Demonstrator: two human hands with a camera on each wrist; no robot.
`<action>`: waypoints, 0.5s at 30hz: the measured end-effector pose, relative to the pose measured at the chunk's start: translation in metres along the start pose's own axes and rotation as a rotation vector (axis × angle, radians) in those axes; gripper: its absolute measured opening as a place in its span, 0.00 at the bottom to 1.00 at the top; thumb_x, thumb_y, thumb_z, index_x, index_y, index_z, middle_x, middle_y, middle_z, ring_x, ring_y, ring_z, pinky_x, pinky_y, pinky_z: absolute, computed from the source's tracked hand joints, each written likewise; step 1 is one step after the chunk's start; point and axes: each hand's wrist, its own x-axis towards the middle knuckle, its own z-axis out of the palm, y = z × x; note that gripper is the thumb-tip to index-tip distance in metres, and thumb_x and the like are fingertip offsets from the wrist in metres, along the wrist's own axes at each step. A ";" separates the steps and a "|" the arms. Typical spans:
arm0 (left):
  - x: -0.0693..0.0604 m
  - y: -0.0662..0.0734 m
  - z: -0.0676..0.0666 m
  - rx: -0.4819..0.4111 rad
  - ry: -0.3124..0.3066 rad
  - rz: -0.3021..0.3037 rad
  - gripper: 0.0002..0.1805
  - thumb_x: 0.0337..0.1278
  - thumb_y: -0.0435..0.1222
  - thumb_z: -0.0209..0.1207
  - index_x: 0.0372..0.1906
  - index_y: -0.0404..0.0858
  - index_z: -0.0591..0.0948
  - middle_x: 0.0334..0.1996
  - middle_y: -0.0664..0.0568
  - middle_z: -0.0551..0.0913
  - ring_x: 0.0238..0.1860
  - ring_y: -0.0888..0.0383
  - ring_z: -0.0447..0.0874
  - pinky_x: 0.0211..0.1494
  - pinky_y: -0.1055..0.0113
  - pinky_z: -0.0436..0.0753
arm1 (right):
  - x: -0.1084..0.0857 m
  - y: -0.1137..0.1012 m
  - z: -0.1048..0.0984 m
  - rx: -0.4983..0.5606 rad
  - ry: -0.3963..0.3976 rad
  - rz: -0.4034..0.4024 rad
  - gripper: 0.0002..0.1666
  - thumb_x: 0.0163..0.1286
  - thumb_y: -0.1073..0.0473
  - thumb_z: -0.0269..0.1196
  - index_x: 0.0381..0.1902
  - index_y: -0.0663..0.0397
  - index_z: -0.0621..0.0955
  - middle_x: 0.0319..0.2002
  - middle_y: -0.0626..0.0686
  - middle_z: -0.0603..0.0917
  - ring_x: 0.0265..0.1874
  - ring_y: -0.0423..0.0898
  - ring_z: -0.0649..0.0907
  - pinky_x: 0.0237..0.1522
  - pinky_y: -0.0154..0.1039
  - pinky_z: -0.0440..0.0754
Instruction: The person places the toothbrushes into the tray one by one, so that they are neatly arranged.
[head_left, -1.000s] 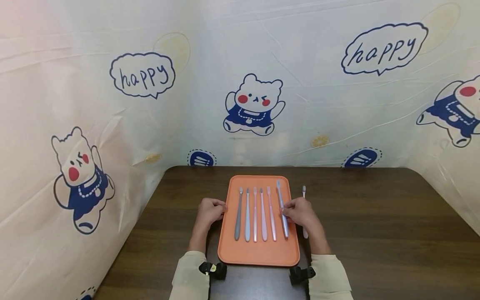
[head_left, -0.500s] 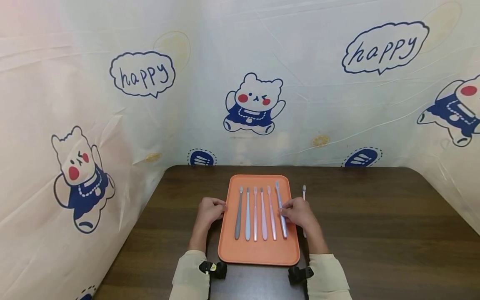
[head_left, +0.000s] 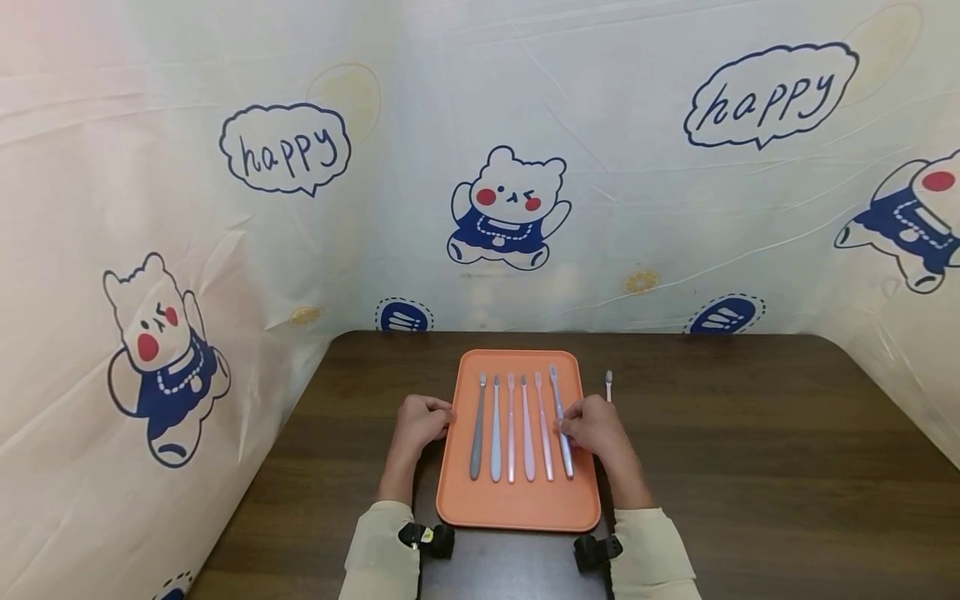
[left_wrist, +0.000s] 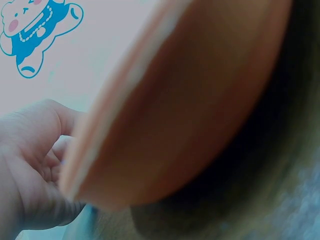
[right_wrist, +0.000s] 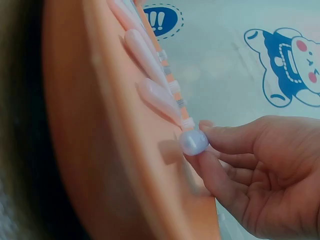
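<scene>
An orange tray [head_left: 517, 510] lies on the dark wooden table, with several toothbrushes side by side on it. From the left they are a dark grey toothbrush [head_left: 476, 442], a light blue toothbrush [head_left: 496, 446], then pink and lilac ones such as this pink toothbrush [head_left: 543, 433]. My right hand [head_left: 598, 427] pinches a pearly blue toothbrush [head_left: 566, 454] between thumb and fingers at the tray's right side; its rounded handle end [right_wrist: 194, 143] faces the right wrist camera. At the tray's left rim, my left hand [head_left: 422, 421] grips the edge, its fingertips partly hidden.
Another toothbrush [head_left: 609, 383] lies on the table right of the tray, mostly hidden behind my right hand. A pale printed curtain [head_left: 510, 100] stands behind and beside the table [head_left: 757, 442].
My right hand has shifted slightly left with the pearly blue toothbrush, bringing it closer to the row and more in line with it. The left hand and tray have stayed in place.
</scene>
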 end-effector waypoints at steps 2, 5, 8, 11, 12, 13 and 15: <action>0.000 0.000 0.000 -0.001 0.001 0.000 0.09 0.57 0.32 0.64 0.40 0.34 0.90 0.43 0.40 0.89 0.30 0.61 0.87 0.36 0.66 0.89 | 0.000 -0.001 0.001 -0.018 0.004 -0.007 0.09 0.68 0.62 0.68 0.36 0.65 0.88 0.29 0.55 0.86 0.25 0.43 0.82 0.26 0.33 0.79; 0.000 -0.001 0.000 0.005 0.001 0.000 0.09 0.57 0.32 0.64 0.40 0.34 0.90 0.43 0.40 0.89 0.31 0.61 0.87 0.35 0.66 0.89 | 0.000 0.000 0.002 -0.035 0.015 -0.013 0.09 0.68 0.61 0.69 0.34 0.64 0.88 0.27 0.54 0.85 0.24 0.43 0.81 0.24 0.33 0.78; 0.000 -0.001 0.000 0.007 0.000 0.004 0.09 0.58 0.32 0.64 0.41 0.34 0.90 0.43 0.40 0.89 0.30 0.61 0.87 0.35 0.66 0.88 | -0.001 0.000 0.004 -0.049 0.026 -0.006 0.09 0.67 0.61 0.69 0.32 0.63 0.88 0.26 0.54 0.85 0.24 0.42 0.81 0.24 0.33 0.77; 0.001 -0.002 -0.001 0.003 -0.002 0.018 0.09 0.57 0.32 0.64 0.40 0.33 0.90 0.41 0.40 0.89 0.29 0.62 0.87 0.34 0.66 0.88 | 0.000 -0.001 0.005 -0.077 0.037 0.003 0.09 0.67 0.59 0.69 0.33 0.62 0.89 0.26 0.53 0.85 0.23 0.42 0.81 0.24 0.32 0.77; 0.001 -0.002 -0.001 0.001 -0.002 0.021 0.10 0.57 0.32 0.63 0.40 0.33 0.90 0.41 0.40 0.89 0.28 0.63 0.86 0.33 0.67 0.88 | 0.000 -0.001 0.006 -0.087 0.041 0.003 0.09 0.68 0.59 0.69 0.33 0.61 0.89 0.25 0.52 0.85 0.23 0.42 0.81 0.24 0.32 0.77; 0.001 -0.002 -0.001 0.000 -0.003 0.025 0.10 0.57 0.31 0.63 0.40 0.33 0.90 0.40 0.40 0.89 0.28 0.63 0.86 0.33 0.67 0.88 | 0.000 -0.001 0.006 -0.098 0.044 0.005 0.09 0.68 0.59 0.69 0.33 0.61 0.89 0.25 0.52 0.85 0.23 0.41 0.80 0.24 0.32 0.77; 0.001 -0.002 -0.001 0.000 -0.003 0.030 0.10 0.56 0.31 0.63 0.40 0.32 0.90 0.40 0.40 0.90 0.27 0.63 0.86 0.32 0.67 0.88 | 0.000 -0.003 0.006 -0.111 0.049 0.008 0.10 0.68 0.58 0.69 0.33 0.61 0.89 0.25 0.52 0.85 0.23 0.42 0.80 0.24 0.32 0.76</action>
